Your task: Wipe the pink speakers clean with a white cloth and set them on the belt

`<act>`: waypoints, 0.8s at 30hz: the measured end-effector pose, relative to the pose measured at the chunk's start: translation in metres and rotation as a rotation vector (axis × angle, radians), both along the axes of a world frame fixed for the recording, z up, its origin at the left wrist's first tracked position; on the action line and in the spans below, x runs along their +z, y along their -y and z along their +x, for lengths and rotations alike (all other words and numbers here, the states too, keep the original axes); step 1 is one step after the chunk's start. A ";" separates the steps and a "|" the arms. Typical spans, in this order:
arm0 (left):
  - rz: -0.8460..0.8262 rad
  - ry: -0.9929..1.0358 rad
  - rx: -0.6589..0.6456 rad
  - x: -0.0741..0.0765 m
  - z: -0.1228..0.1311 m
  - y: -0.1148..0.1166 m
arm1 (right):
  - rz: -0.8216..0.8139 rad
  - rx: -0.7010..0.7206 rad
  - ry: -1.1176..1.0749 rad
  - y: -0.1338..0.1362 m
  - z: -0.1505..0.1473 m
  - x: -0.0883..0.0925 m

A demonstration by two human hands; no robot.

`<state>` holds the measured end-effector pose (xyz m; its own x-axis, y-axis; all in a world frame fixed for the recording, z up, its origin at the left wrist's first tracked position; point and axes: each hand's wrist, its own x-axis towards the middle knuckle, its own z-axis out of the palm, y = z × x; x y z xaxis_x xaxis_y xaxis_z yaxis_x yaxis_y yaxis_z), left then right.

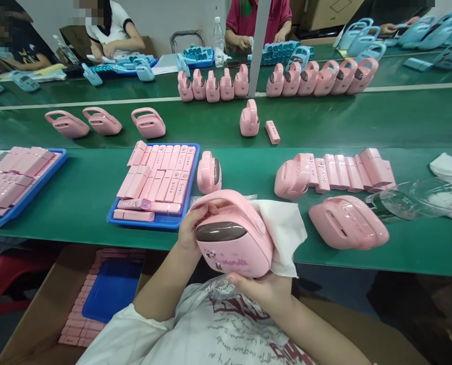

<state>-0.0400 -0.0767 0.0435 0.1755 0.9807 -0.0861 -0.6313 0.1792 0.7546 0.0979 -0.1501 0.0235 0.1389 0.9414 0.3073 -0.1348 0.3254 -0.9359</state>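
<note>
Between my two hands is a pink portable speaker (235, 248) with a loop handle, a dark glossy window and a cartoon print on its front. My left hand (191, 228) grips its upper left side by the handle, fingers partly hidden behind it. My right hand (266, 293) holds the lower right edge, thumb on the front. A white cloth (283, 228) hangs behind the speaker on the right, against my right hand; whether the fingers pinch it is hidden. Just beyond, another pink speaker (210, 173) stands on the green table (245, 167).
A blue tray (159, 223) of pink button bars lies left, another blue tray (59, 165) farther left. Right are pink bars (340, 172), two speakers and a clear plastic bottle (408, 200). Pink speakers (213, 87) line the far side, where other people work. A carton (39, 314) stands below.
</note>
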 end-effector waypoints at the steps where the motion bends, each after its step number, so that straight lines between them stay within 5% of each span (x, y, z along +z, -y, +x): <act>1: 0.056 0.012 -0.025 0.003 -0.001 0.002 | -0.026 0.036 -0.061 -0.002 0.002 0.003; 8: 0.320 -0.077 -0.136 0.013 0.001 0.010 | -0.214 0.251 -0.403 -0.012 0.010 0.003; 18: 0.493 -0.238 -0.200 0.030 0.010 0.018 | -0.098 -0.093 -0.090 -0.021 0.039 -0.017; 24: 0.572 -0.348 -0.215 0.034 0.009 0.019 | 0.002 -0.173 0.017 -0.025 0.044 -0.014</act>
<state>-0.0310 -0.0961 0.0776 0.4269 0.8353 0.3465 -0.3313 -0.2121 0.9194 0.1422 -0.1251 0.0097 0.2934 0.9034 0.3128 -0.0604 0.3441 -0.9370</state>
